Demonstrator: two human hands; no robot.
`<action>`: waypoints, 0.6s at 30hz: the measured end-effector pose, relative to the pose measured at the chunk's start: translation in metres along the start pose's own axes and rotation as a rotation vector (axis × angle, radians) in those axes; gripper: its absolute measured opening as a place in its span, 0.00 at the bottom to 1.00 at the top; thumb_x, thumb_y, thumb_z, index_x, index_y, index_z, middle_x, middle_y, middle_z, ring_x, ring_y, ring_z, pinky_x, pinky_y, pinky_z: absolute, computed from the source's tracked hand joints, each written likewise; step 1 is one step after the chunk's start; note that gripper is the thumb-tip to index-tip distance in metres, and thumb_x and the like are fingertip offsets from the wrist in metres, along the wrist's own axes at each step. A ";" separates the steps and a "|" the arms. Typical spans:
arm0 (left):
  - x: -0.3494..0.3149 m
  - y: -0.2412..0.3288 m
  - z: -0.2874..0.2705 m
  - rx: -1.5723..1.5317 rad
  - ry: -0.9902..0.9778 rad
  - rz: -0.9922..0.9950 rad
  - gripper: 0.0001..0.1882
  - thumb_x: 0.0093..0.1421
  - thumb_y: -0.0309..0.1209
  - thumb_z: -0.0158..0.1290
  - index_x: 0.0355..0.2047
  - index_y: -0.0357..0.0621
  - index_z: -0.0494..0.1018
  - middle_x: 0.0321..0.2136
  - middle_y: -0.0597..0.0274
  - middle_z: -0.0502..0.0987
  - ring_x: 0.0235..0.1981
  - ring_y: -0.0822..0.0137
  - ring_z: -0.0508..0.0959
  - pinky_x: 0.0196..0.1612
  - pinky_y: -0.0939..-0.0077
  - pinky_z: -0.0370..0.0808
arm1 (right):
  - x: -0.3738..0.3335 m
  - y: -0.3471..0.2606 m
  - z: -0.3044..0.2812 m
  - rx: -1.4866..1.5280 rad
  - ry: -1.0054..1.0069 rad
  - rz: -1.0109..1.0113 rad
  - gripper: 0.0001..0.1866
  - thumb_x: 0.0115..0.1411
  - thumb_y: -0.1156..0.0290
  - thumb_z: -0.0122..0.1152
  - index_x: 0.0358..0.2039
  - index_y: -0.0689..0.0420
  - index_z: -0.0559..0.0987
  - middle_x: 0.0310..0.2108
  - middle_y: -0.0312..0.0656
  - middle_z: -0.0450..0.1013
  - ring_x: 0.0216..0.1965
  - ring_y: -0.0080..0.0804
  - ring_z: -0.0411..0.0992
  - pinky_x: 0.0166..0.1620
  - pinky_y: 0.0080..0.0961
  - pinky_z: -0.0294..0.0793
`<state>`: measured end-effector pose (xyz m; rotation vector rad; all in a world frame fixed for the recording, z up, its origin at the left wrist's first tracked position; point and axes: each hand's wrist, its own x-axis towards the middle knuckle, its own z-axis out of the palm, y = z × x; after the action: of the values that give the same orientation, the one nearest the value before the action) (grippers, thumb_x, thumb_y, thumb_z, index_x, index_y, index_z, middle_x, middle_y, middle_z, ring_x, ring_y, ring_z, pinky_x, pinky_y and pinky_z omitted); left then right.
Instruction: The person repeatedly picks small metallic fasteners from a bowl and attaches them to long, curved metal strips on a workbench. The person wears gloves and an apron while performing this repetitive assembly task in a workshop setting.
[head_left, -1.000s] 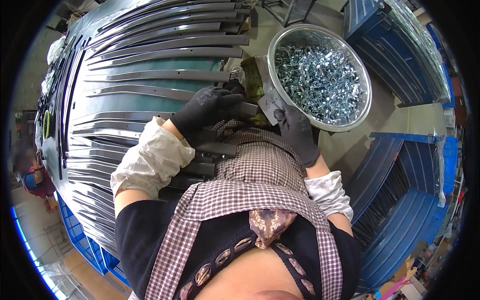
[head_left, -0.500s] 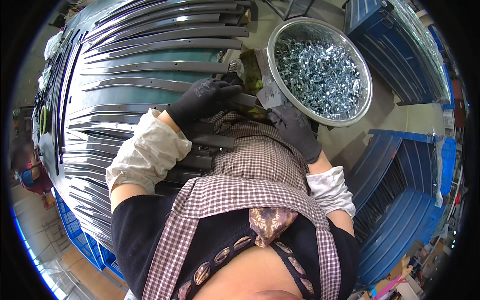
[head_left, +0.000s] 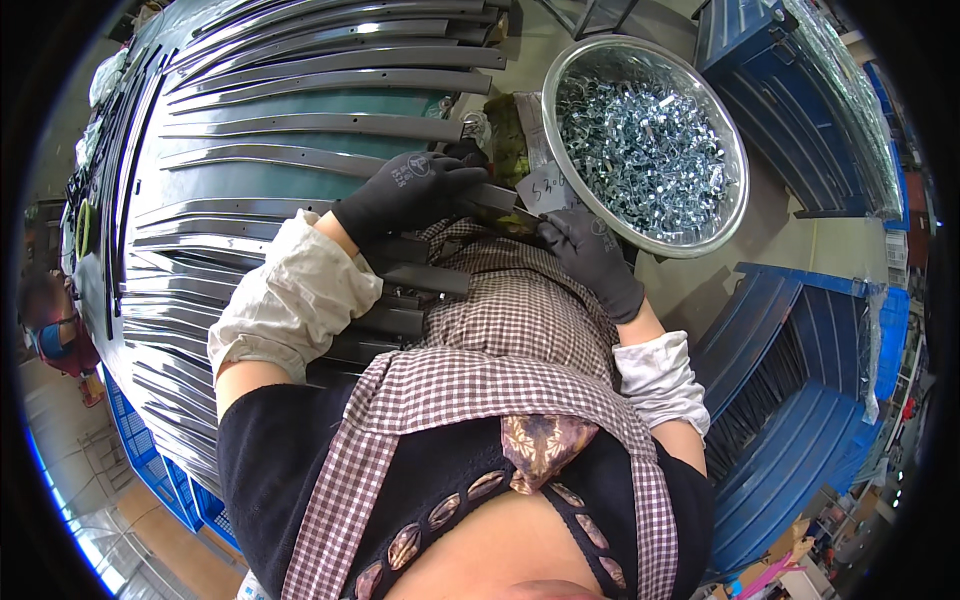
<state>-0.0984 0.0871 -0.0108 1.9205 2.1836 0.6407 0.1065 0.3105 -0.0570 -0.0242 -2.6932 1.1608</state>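
Observation:
Both my hands wear dark grey work gloves. My left hand (head_left: 412,194) is closed round a long, dark, glossy trim strip (head_left: 494,197) near its end, above the edge of the table. Close by that end is my right hand (head_left: 592,258), its thumb and fingers pinched together. Whatever is between those fingertips is too small or hidden to make out. Beyond my right hand, small shiny metal clips (head_left: 640,150) fill a round clear basin (head_left: 738,212). A light card with handwriting (head_left: 545,188) leans between the basin and the strip.
Many similar dark strips (head_left: 320,124) lie in rows across the table (head_left: 215,185) on my left. Blue crates (head_left: 790,110) stand at the far right, and another blue crate (head_left: 790,440) holds dark strips nearer me. Another person (head_left: 62,325) is at the far left.
The view has shifted slightly. My hands keep almost the same place, with the strip's end turned a little and my right fingertips still beside it.

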 end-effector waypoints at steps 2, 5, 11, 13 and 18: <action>-0.001 -0.001 0.001 0.011 0.002 0.006 0.26 0.59 0.39 0.62 0.57 0.52 0.74 0.36 0.53 0.79 0.35 0.51 0.80 0.41 0.59 0.78 | 0.001 -0.002 -0.001 -0.003 -0.003 -0.009 0.13 0.64 0.63 0.59 0.42 0.58 0.82 0.37 0.56 0.77 0.40 0.56 0.74 0.43 0.46 0.73; -0.001 0.000 0.001 0.045 -0.018 -0.008 0.25 0.59 0.39 0.62 0.57 0.51 0.74 0.37 0.52 0.80 0.36 0.51 0.80 0.41 0.59 0.78 | 0.000 0.004 0.002 -0.028 0.007 -0.023 0.13 0.64 0.64 0.59 0.42 0.58 0.82 0.36 0.55 0.77 0.40 0.55 0.75 0.43 0.46 0.73; 0.000 -0.003 0.003 0.047 -0.018 0.015 0.25 0.59 0.40 0.61 0.57 0.49 0.74 0.36 0.51 0.80 0.34 0.50 0.81 0.39 0.58 0.78 | 0.001 -0.001 0.004 -0.070 0.020 -0.059 0.12 0.64 0.65 0.59 0.43 0.58 0.81 0.35 0.51 0.78 0.36 0.53 0.76 0.40 0.44 0.75; 0.000 -0.002 0.001 0.018 -0.023 0.014 0.24 0.58 0.37 0.61 0.54 0.49 0.73 0.39 0.53 0.80 0.37 0.49 0.81 0.39 0.59 0.79 | 0.009 -0.004 0.005 -0.155 0.032 -0.106 0.12 0.63 0.67 0.60 0.44 0.59 0.80 0.33 0.49 0.78 0.34 0.51 0.76 0.38 0.41 0.75; 0.003 0.001 -0.003 -0.020 -0.058 -0.025 0.22 0.57 0.36 0.61 0.52 0.48 0.74 0.38 0.53 0.80 0.36 0.49 0.81 0.38 0.59 0.79 | 0.025 -0.035 0.000 -0.377 -0.014 -0.171 0.05 0.58 0.68 0.60 0.30 0.56 0.77 0.29 0.45 0.77 0.28 0.48 0.77 0.32 0.41 0.75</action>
<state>-0.0992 0.0900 -0.0077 1.8749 2.1550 0.5928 0.0844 0.2894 -0.0272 0.1538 -2.8186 0.5977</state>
